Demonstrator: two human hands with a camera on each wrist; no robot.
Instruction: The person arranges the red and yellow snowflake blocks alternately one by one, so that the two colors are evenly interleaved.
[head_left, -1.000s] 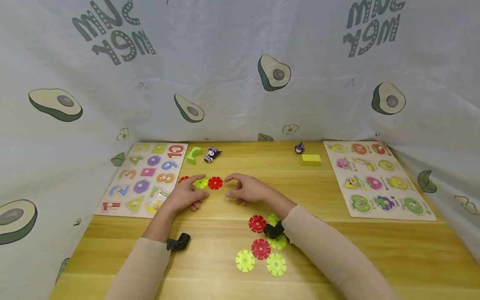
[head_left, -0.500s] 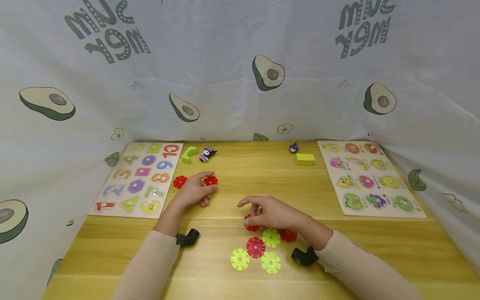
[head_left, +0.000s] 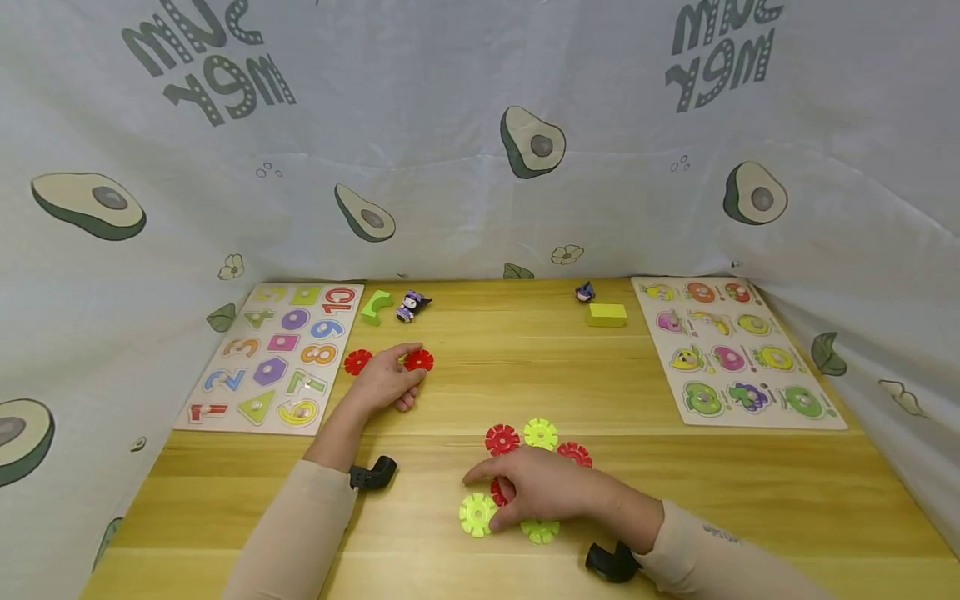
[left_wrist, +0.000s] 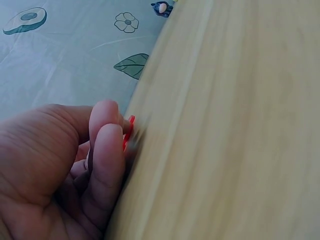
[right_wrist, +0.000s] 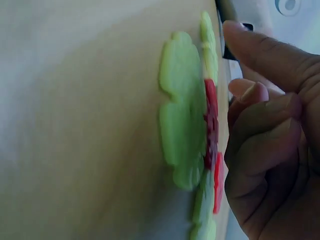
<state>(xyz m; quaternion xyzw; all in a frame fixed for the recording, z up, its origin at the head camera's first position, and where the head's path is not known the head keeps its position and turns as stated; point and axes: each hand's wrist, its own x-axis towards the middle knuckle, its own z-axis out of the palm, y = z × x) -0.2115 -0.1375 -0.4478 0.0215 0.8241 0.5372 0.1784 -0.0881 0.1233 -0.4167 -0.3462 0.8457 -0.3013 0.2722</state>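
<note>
My left hand (head_left: 384,382) lies over a short row of notched plastic discs, its index finger and thumb at the edges of the right-hand red disc (head_left: 417,360). Another red disc (head_left: 357,361) shows left of the hand, and what lies between is mostly hidden. In the left wrist view a bit of red disc (left_wrist: 129,131) peeks past the fingertips. My right hand (head_left: 543,485) hovers over a loose group of red and yellow-green discs, thumb and index spread around the air beside a yellow-green disc (head_left: 477,515). It holds nothing. That hand (right_wrist: 275,135) covers part of the group.
A number and shape puzzle board (head_left: 270,358) lies at left, a fruit puzzle board (head_left: 731,354) at right. Along the back stand a green arch block (head_left: 375,307), a small figurine (head_left: 411,305), a dark figurine (head_left: 585,292) and a yellow block (head_left: 607,314). A printed curtain (head_left: 450,167) hangs behind.
My right hand has moved from the row back and down to the loose discs near me. My left hand has shifted slightly right along the row, over the yellow-green disc.
</note>
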